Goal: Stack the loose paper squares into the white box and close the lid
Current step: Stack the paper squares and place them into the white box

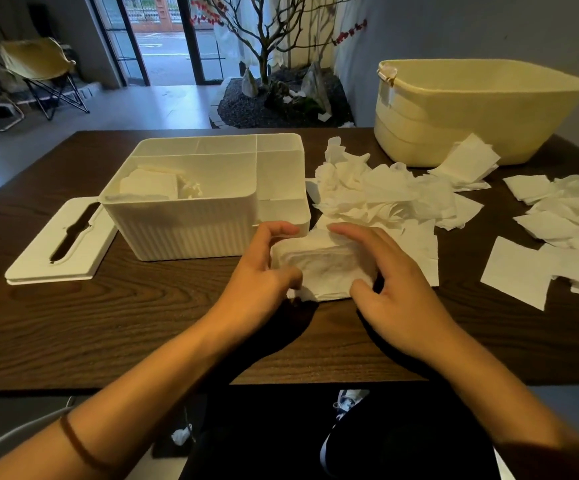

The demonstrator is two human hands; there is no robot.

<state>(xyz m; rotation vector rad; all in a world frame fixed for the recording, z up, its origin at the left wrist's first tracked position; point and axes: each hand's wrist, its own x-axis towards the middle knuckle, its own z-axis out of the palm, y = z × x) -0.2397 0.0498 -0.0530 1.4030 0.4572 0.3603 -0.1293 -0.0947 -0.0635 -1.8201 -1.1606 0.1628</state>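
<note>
A thick stack of white paper squares (326, 268) lies on the dark wooden table (125, 323), just in front of the white box's right corner. My left hand (264, 268) grips the stack's left side and my right hand (385, 271) grips its right side, fingers curled over the top. The white ribbed box (191, 230) stands open at centre left, with some paper squares (153, 185) inside its large compartment. Its slotted lid (63, 244) lies flat on the table to the box's left. A crumpled heap of loose paper squares (378, 192) lies to the right of the box.
More flat paper squares (558, 237) are scattered across the table's right side. A large pale yellow tub (471, 109) stands at the back right. The table's front edge runs just below my forearms. A folding chair and an indoor tree stand beyond the table.
</note>
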